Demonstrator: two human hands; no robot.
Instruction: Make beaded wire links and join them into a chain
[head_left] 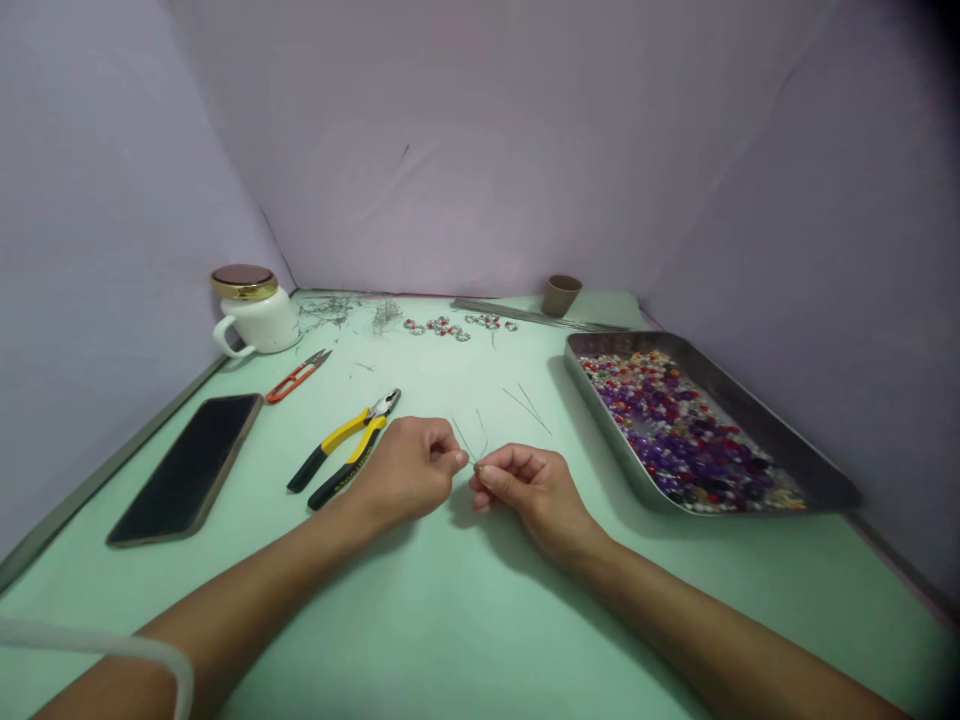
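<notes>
Your left hand [409, 470] and right hand [529, 490] are both closed in a fingertip pinch on a fine metal wire [463, 440], low over the green worktop [450, 600] where the two hands meet. It looks feather-light, springy and easy to kink or let slip, so pinch it close to the working point. Print on the yellow-handled pliers [346, 450] is too small to read
</notes>
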